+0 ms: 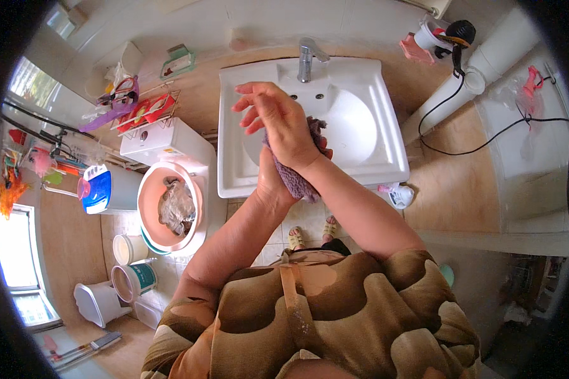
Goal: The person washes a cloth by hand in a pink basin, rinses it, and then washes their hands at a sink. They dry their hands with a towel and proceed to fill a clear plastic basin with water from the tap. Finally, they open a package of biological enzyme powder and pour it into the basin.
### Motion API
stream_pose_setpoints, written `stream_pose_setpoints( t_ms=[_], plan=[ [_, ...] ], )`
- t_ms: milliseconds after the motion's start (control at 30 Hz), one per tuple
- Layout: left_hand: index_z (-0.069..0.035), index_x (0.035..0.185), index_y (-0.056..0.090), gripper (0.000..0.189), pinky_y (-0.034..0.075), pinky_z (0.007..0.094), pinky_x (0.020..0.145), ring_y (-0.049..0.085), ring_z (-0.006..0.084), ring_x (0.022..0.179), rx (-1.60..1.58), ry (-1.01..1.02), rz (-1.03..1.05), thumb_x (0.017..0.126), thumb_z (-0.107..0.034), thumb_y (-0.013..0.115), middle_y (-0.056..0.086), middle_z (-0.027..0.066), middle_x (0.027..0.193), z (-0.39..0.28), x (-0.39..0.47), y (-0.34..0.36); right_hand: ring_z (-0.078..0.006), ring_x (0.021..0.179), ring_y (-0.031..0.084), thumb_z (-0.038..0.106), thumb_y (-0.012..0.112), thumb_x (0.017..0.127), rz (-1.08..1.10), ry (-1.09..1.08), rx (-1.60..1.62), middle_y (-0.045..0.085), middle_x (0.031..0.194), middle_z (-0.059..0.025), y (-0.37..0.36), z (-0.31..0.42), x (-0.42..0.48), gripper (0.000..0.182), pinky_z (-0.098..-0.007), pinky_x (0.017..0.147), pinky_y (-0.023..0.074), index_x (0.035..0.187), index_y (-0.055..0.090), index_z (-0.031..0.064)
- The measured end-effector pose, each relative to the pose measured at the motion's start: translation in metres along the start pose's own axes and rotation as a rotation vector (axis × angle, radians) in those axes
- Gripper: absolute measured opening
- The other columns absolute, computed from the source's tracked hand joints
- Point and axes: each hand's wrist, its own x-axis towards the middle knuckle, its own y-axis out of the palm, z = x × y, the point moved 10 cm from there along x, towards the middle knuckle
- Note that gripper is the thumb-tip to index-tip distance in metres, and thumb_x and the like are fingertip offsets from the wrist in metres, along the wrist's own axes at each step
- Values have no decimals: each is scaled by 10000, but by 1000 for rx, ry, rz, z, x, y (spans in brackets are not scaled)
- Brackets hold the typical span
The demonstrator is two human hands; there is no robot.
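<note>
A purple terry cloth [304, 188] is bunched between my two hands over the white washbasin [393, 142]. My left hand [271, 176] is underneath, and its fingertips curl round the cloth's right side. Most of that palm is hidden. Across the top lies my right hand [284, 124], its fingers apart and pointing left, with the heel and wrist over the cloth. Nothing shows in its fingers. Behind both hands stands the chrome faucet [305, 59]; I cannot see any water running from it.
At left, a peach plastic basin [148, 203] holds a crumpled wet cloth [176, 208], beside a white cistern [154, 142]. Several buckets [129, 248] stand on the floor. A hair dryer [460, 33] hangs at upper right, its black cord looping down. A white bottle [401, 196] is below the washbasin.
</note>
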Motion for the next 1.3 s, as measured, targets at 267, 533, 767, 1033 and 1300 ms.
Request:
stream_pose_setpoints(
  t_ms=[267, 533, 767, 1033, 1300],
  plan=[
    [-54, 1167, 467, 378, 408, 394, 918, 511, 272, 1049, 197, 35, -384, 926, -280, 283, 525, 133, 1161, 5, 3, -38, -237, 834, 537, 139, 535, 715, 25, -279, -1424, 541, 851, -76, -35, -33, -34, 151, -359, 717, 456, 846, 523, 64],
    [-117, 1227, 434, 425, 287, 379, 1016, 390, 254, 1180, -293, 22, 244, 908, -378, 330, 466, 120, 1215, -4, 8, -58, -317, 1092, 473, 89, 500, 712, 90, -243, -1087, 483, 1198, -161, 11, 13, -68, 422, -417, 919, 372, 1129, 511, 27],
    [-63, 1023, 550, 426, 476, 382, 806, 568, 262, 883, 503, 72, -193, 874, -429, 389, 586, 118, 958, -19, 1, -61, -141, 651, 544, 216, 547, 871, -244, 251, -116, 555, 686, -57, -36, -55, -87, 201, -295, 572, 430, 838, 528, 19],
    [15, 965, 547, 258, 484, 294, 683, 571, 183, 779, 697, 487, -242, 852, -181, 423, 579, 95, 872, -74, -15, -19, -347, 763, 588, 139, 550, 849, -124, 179, -530, 586, 824, -185, -40, -33, -86, 197, -406, 668, 460, 980, 488, 6],
    [-45, 1170, 506, 403, 322, 420, 1008, 499, 271, 1090, 37, 208, 149, 827, -255, 494, 540, 147, 1166, -12, -5, -2, -170, 924, 590, 170, 587, 848, -410, 519, 846, 610, 1020, -61, -42, -67, -90, 269, -312, 864, 462, 1083, 556, 41]
  ],
)
